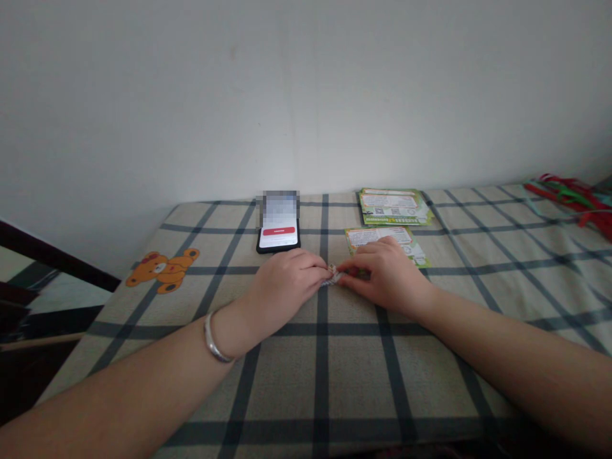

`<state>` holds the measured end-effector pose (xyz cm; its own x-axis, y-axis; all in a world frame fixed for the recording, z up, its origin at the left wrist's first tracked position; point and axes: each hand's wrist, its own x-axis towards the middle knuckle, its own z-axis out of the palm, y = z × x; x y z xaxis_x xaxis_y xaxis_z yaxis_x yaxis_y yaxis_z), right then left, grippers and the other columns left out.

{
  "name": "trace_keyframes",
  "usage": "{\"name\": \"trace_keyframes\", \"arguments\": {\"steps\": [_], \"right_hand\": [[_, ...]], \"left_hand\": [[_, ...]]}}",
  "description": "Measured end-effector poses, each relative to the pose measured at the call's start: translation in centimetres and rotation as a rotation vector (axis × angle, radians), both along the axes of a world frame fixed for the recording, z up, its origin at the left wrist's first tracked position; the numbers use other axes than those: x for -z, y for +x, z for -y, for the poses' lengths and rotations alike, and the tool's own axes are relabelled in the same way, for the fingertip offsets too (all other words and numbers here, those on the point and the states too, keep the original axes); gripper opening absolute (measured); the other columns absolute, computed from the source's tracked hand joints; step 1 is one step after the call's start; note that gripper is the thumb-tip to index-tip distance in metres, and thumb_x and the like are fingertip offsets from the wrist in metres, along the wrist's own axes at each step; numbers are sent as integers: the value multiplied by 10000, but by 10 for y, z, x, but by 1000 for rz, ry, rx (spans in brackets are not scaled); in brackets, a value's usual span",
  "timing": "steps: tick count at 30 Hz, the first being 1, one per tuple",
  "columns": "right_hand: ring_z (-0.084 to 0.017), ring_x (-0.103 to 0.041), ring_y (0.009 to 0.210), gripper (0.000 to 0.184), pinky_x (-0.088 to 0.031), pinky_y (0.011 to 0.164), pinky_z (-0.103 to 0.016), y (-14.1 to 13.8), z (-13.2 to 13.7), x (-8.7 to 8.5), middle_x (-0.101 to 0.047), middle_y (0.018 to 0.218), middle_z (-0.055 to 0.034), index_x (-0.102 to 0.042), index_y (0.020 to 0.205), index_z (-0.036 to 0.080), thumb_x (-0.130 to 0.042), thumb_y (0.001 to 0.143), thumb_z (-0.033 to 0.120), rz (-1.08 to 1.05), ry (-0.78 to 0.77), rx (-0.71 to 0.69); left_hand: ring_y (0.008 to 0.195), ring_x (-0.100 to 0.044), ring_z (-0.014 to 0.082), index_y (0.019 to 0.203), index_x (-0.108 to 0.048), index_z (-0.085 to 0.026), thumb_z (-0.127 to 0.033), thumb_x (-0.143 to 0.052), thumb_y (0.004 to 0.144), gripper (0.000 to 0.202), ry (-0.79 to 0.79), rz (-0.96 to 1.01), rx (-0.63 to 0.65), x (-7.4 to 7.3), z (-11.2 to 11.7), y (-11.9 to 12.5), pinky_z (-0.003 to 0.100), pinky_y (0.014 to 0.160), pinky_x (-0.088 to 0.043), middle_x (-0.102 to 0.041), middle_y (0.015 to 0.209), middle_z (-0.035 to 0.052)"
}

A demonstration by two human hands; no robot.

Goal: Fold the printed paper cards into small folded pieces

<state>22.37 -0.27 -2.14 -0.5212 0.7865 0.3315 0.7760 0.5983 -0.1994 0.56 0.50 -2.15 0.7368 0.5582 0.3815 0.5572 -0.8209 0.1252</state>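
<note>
My left hand (284,280) and my right hand (387,274) rest on a checked cloth (335,370) and meet at its middle. Both pinch a small folded piece of printed paper (333,275) between their fingertips; most of it is hidden under the fingers. A silver bangle (214,341) sits on my left wrist. A single green printed leaflet (382,237) lies just beyond my right hand, partly covered by it.
A phone (278,223) with a lit screen lies beyond my left hand. A stack of green leaflets (394,206) lies at the back by the wall. Red and green ribbons (574,197) are at the far right. A bear picture (163,270) marks the cloth's left edge.
</note>
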Motion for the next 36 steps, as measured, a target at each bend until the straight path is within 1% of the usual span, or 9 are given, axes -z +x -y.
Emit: {"name": "trace_keyframes", "arguments": {"steps": [5,11,13,18,25,28,31,33,36], "right_hand": [[-117,-588,639,137,-360,680,-298,-1,-3,0,-709,720,33,-747,900,274,-665,833,360,-113,-138,-2],[-99,-577,583,128,-372,585,-258,0,-5,2,-694,666,33,-758,895,268,-689,807,331,-191,-242,11],[-99,-578,575,139,-379,566,-251,1,-6,3,-692,662,26,-760,897,261,-689,807,340,-215,-264,9],[-100,-582,575,133,-394,548,-239,1,-8,4,-699,674,21,-760,870,245,-704,789,335,-252,-295,11],[-107,-586,591,137,-393,561,-248,4,-9,7,-705,693,21,-757,889,256,-687,808,340,-242,-291,-2],[-127,-588,661,131,-412,631,-266,5,-10,9,-702,723,9,-752,891,254,-677,826,339,-217,-220,-47],[-164,-578,796,143,-427,727,-294,6,-8,8,-681,805,-24,-739,886,229,-659,846,341,-171,-79,-98],[-183,-560,854,164,-424,764,-312,7,-5,6,-674,876,-43,-724,903,216,-618,878,338,-106,4,-133],[-196,-535,860,193,-405,777,-331,6,1,2,-681,902,-34,-706,913,222,-525,930,287,35,117,-227]], "left_hand": [[918,-628,181,986,-699,-181,-158,-588,894,146,-56,24,42,0,-3,-2,343,835,-520,-706,995,38],[938,-625,171,1014,-689,-195,-136,-571,897,176,-86,51,76,3,-7,-4,331,850,-514,-705,1003,27],[928,-621,171,1015,-687,-202,-152,-555,911,175,-40,20,74,4,-6,-4,330,835,-514,-697,996,30],[970,-598,221,1017,-672,-170,-166,-517,934,176,183,-90,68,1,-1,-3,405,848,-508,-683,1022,67],[951,-616,186,1029,-673,-166,-136,-508,931,194,116,-52,122,5,-2,-5,353,844,-534,-684,1019,62],[998,-610,189,1067,-665,-174,-147,-509,935,206,103,-60,141,7,-3,-7,366,877,-529,-678,1054,64],[1016,-603,193,1071,-665,-178,-139,-512,931,211,91,-81,131,7,-2,-7,374,887,-527,-675,1060,65],[1001,-600,198,1055,-667,-172,-126,-509,927,209,94,-99,119,7,-1,-7,374,874,-530,-672,1051,64],[976,-595,209,1041,-665,-158,-122,-506,925,200,115,-131,107,6,0,-5,383,858,-532,-668,1042,66]]}}
